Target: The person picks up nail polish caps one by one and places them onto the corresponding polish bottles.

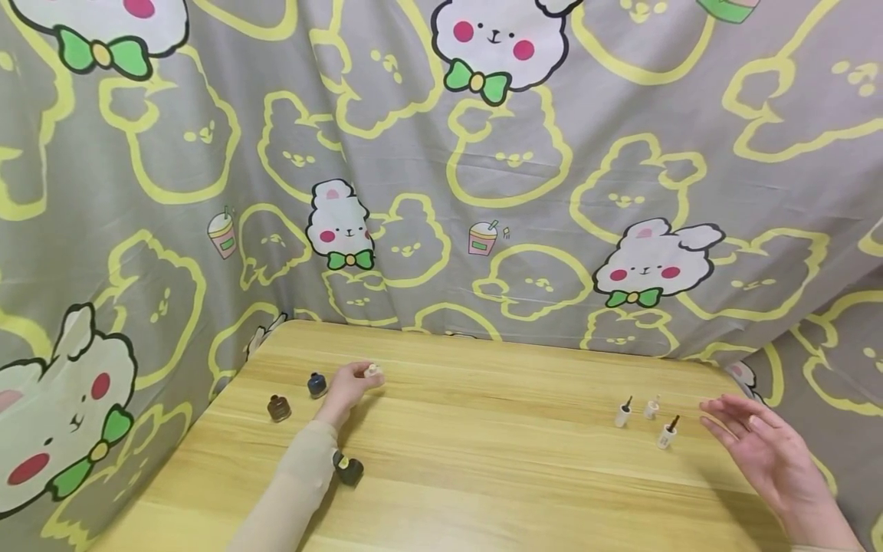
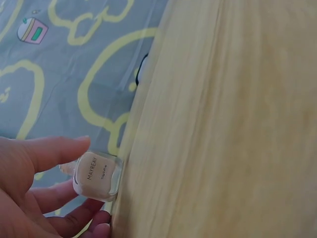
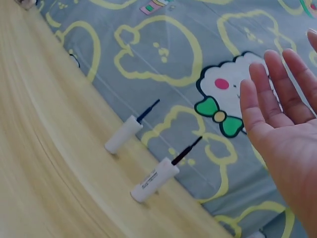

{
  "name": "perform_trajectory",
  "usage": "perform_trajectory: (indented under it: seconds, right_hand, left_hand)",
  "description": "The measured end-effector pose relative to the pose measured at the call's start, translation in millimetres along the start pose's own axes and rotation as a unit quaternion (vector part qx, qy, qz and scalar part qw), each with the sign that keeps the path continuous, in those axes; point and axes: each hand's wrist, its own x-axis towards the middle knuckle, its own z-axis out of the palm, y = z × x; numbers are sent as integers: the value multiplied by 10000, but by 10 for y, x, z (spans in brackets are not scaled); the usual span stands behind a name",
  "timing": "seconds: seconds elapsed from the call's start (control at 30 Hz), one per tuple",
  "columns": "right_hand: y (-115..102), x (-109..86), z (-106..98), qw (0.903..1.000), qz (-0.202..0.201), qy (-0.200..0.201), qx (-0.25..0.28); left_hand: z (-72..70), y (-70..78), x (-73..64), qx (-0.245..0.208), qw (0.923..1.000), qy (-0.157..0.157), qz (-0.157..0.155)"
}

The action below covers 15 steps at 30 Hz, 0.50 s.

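My left hand (image 1: 350, 386) is at a small glass nail polish bottle (image 2: 96, 176) of pale nude polish, which has no cap and stands on the table. In the left wrist view the thumb reaches along one side and the fingers lie loosely behind the glass. Palm turned up and fingers spread, my right hand (image 1: 766, 445) hovers empty by the right edge. Left of it stand white nail polish caps, brush up: one with a dark blue brush (image 3: 124, 135), one with a brown brush (image 3: 154, 180), and a pale one (image 1: 651, 409).
A brown polish bottle (image 1: 279, 409) and a blue one (image 1: 316, 385) stand uncapped on the left. Close beside the left sleeve lies a black bottle (image 1: 349, 469), partly hidden. A patterned curtain (image 1: 510, 299) hangs along the far edge of the wooden table (image 1: 497, 437).
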Motion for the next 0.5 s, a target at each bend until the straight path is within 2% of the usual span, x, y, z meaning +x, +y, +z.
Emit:
perform_trajectory:
  seconds: [0.13,0.3,0.5]
  right_hand:
    - [-40,-70,-72,9992,25,169,370]
    - [-80,-181,-127,9936,31,637,930]
    - [-108,-261,-184,9871,15,964,1274]
  left_hand:
    - [-3,-3,14,73,10000,58,-26]
    - [-10,-19,46,203,9997,155,-28]
    - [-10,-17,52,324,9992,225,-48]
